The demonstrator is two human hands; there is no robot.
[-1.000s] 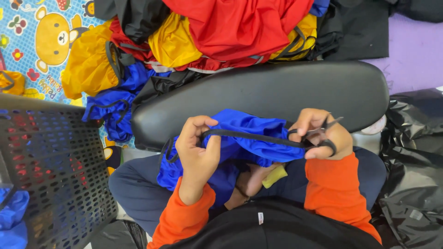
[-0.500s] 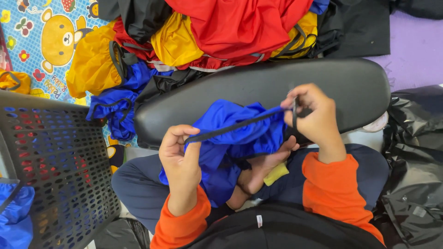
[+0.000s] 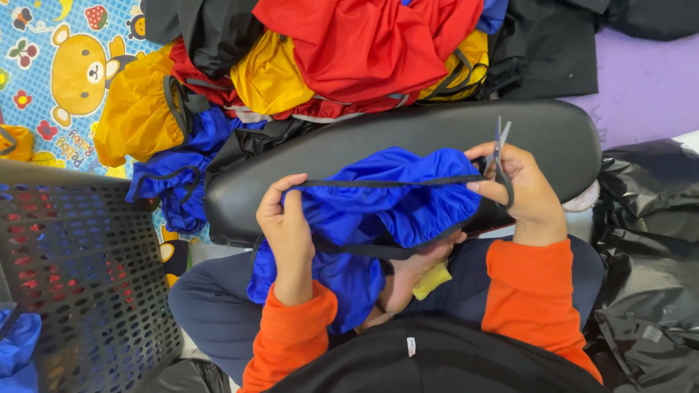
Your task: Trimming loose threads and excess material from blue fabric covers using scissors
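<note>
A blue fabric piece (image 3: 378,204) with a black elastic band (image 3: 386,183) lies bunched over my lap and a black padded stool (image 3: 408,138). My left hand (image 3: 287,225) pinches the left end of the band and keeps it taut. My right hand (image 3: 513,185) grips the band's right end and also holds small scissors (image 3: 499,145), whose blades point up and away from me. Both sleeves are orange.
A heap of red, yellow, blue and black fabric (image 3: 313,58) lies beyond the stool. A black perforated crate (image 3: 80,269) stands at the left on a cartoon bear mat (image 3: 65,65). Black plastic bags (image 3: 648,269) lie at the right.
The band has gone from slanted to level: my left hand rose slightly and my right hand dropped and turned, so the scissor blades now show pointing upward.
</note>
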